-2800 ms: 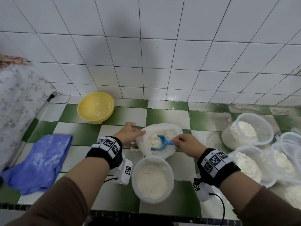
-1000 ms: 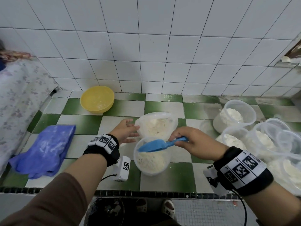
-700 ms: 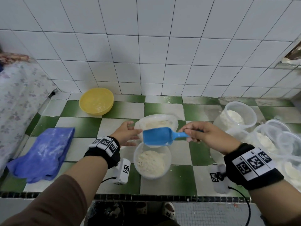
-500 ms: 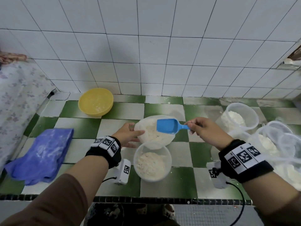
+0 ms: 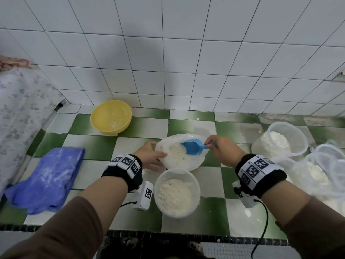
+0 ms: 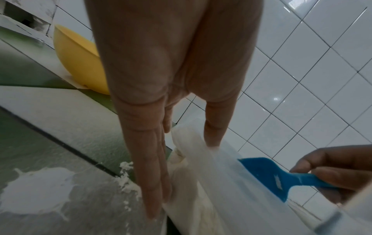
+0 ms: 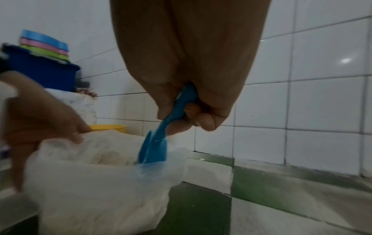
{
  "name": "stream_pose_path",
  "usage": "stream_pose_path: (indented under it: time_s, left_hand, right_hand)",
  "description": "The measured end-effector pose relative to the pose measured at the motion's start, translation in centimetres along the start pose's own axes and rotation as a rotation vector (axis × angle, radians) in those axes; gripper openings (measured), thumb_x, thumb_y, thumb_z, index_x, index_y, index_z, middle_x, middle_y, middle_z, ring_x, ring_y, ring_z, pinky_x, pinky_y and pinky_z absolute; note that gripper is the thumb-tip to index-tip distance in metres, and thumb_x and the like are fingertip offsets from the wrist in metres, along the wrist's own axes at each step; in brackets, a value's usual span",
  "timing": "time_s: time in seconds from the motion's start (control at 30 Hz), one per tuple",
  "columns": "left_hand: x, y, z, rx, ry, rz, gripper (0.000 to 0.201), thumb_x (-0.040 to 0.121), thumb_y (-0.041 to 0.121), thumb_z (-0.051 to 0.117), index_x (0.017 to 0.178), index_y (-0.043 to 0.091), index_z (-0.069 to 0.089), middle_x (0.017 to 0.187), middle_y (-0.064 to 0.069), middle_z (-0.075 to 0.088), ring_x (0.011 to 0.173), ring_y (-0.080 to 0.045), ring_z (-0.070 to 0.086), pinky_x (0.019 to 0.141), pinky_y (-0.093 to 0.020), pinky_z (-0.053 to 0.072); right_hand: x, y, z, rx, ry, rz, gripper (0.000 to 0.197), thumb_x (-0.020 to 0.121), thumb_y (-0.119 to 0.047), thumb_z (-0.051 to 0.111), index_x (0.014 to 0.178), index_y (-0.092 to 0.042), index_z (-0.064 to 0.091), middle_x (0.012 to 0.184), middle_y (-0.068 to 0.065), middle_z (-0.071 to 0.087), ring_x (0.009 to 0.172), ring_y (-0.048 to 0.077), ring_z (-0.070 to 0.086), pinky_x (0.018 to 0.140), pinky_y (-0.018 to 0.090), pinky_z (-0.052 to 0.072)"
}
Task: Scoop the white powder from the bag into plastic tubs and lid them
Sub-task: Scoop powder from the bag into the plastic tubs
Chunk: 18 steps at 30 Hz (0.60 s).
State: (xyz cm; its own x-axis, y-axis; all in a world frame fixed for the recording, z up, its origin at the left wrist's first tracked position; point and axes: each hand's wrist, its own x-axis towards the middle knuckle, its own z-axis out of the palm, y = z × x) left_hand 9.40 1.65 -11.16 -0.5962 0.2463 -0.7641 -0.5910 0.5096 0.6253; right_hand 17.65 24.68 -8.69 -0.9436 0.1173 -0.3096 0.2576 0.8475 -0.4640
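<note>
A clear plastic bag (image 5: 183,161) of white powder sits open on the checked counter. My left hand (image 5: 160,161) lies against its left side with straight fingers (image 6: 149,167) and the thumb tip on the rim. My right hand (image 5: 209,145) pinches the handle of a blue scoop (image 5: 193,146), whose bowl dips into the bag's mouth (image 7: 153,151) just above the powder. In front of the bag stands an unlidded round plastic tub (image 5: 177,191), partly filled with powder.
A yellow bowl (image 5: 111,116) stands at the back left by the tiled wall. A blue cloth (image 5: 46,176) lies at the front left. Several tubs of powder (image 5: 280,141) and clear lids (image 5: 328,156) crowd the right side. The counter edge runs just below the tub.
My right hand tipped the scoop over the front tub, then carried it back and down into the bag's mouth. My left hand stayed at the bag's left side.
</note>
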Motion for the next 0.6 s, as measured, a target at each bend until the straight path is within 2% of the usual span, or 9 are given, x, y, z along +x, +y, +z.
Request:
stream_pose_path:
  time_s: [0.07, 0.1, 0.17, 0.3, 0.43, 0.57, 0.6]
  left_hand:
    - [0.2, 0.1, 0.0, -0.01, 0.015, 0.0, 0.074, 0.084, 0.008, 0.071, 0.143, 0.017, 0.028, 0.126, -0.017, 0.055, 0.097, -0.035, 0.067, 0.083, -0.055, 0.055]
    - [0.3, 0.2, 0.0, -0.014, 0.023, 0.0, 0.074, 0.084, 0.008, 0.071, 0.143, 0.017, 0.027, 0.127, -0.017, 0.054, 0.098, -0.035, 0.066, 0.083, -0.056, 0.055]
    - [0.5, 0.3, 0.0, -0.022, 0.044, 0.001, 0.076, 0.084, 0.007, 0.07, 0.144, 0.016, 0.026, 0.13, -0.016, 0.052, 0.1, -0.035, 0.065, 0.084, -0.055, 0.054]
    - [1.0, 0.4, 0.1, -0.013, 0.098, 0.001, 0.076, 0.083, 0.008, 0.071, 0.144, 0.016, 0.026, 0.137, -0.014, 0.048, 0.102, -0.034, 0.064, 0.088, -0.053, 0.053]
    - [1.7, 0.4, 0.1, 0.01, 0.102, 0.017, 0.072, 0.086, 0.008, 0.067, 0.145, 0.016, 0.025, 0.137, -0.015, 0.047, 0.101, -0.031, 0.059, 0.087, -0.049, 0.055]
    - [2.3, 0.6, 0.6, 0.02, 0.033, 0.052, 0.069, 0.091, 0.005, 0.06, 0.146, 0.019, 0.021, 0.138, -0.015, 0.044, 0.111, -0.031, 0.055, 0.091, -0.046, 0.053]
    - [2.4, 0.8, 0.8, 0.022, 0.01, 0.064, 0.069, 0.091, 0.004, 0.058, 0.147, 0.02, 0.02, 0.138, -0.014, 0.044, 0.112, -0.03, 0.055, 0.091, -0.044, 0.053]
  right_hand:
    - [0.7, 0.9, -0.3, 0.131, -0.05, 0.056, 0.019, 0.095, -0.01, 0.047, 0.103, -0.007, 0.064, 0.089, 0.002, 0.06, 0.081, 0.016, 0.052, 0.062, 0.018, 0.038]
    - [1.0, 1.4, -0.3, 0.155, -0.08, 0.068, 0.019, 0.095, -0.011, 0.048, 0.101, -0.008, 0.065, 0.083, 0.0, 0.06, 0.078, 0.016, 0.053, 0.061, 0.015, 0.039]
    - [1.3, 2.1, -0.4, 0.174, -0.138, 0.081, 0.017, 0.094, -0.013, 0.05, 0.099, -0.01, 0.067, 0.074, -0.004, 0.059, 0.073, 0.014, 0.053, 0.064, 0.016, 0.04]
    - [1.8, 2.5, 0.3, 0.226, -0.205, 0.116, 0.016, 0.094, -0.015, 0.053, 0.098, -0.01, 0.067, 0.07, -0.003, 0.061, 0.072, 0.013, 0.054, 0.066, 0.018, 0.041]
    - [2.2, 2.4, 1.6, 0.312, -0.213, 0.143, 0.014, 0.094, -0.016, 0.051, 0.093, -0.012, 0.065, 0.066, -0.005, 0.061, 0.071, 0.017, 0.05, 0.066, 0.024, 0.04]
    - [2.4, 2.0, 2.6, 0.35, -0.2, 0.144, 0.019, 0.095, -0.02, 0.05, 0.09, -0.01, 0.065, 0.066, -0.006, 0.06, 0.058, 0.011, 0.043, 0.051, 0.01, 0.035]
    - [2.5, 1.9, 2.8, 0.359, -0.202, 0.148, 0.019, 0.096, -0.021, 0.05, 0.089, -0.011, 0.064, 0.066, -0.007, 0.06, 0.057, 0.009, 0.042, 0.05, 0.009, 0.035]
